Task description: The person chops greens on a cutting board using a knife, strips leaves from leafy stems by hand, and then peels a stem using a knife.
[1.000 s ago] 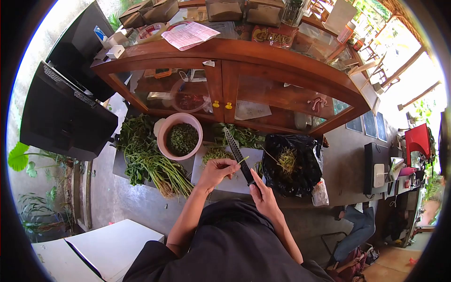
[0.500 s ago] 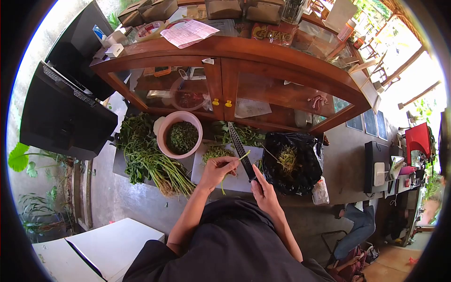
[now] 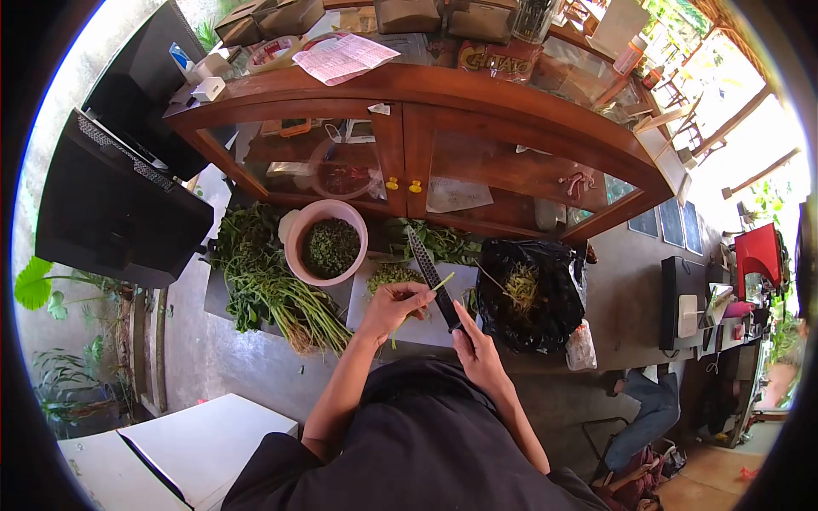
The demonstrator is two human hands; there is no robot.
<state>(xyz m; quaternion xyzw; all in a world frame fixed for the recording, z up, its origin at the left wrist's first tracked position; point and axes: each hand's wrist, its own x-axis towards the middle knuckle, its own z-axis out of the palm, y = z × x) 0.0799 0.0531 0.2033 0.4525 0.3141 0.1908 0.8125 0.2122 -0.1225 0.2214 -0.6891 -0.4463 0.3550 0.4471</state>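
Note:
My left hand [image 3: 398,308] pinches a thin green stem [image 3: 444,282], one end sticking out past the fingertips toward the blade. In my right hand [image 3: 479,349] is the handle of a dark kitchen knife [image 3: 429,266] with a row of marks or holes along its blade, pointing away from me. Blade and stem meet or overlap just right of my left fingers; I cannot tell if they touch. Both hands are over a white cutting board [image 3: 434,334], where a pile of chopped greens [image 3: 394,275] lies. More leafy greens [image 3: 452,245] lie behind the board.
Left of the board are a pink bucket [image 3: 292,241] of chopped greens and a large bunch of leafy stems [image 3: 294,305]. A black plastic bag [image 3: 558,272] with trimmings [image 3: 523,287] lies to the right. A glass-doored wooden cabinet [image 3: 414,145] stands behind. A seated person's leg [image 3: 649,417] shows lower right.
The knife has shifted slightly, its tip moving a little left and toward me. My right hand has dropped slightly. The left hand still pinches the stem in nearly the same spot.

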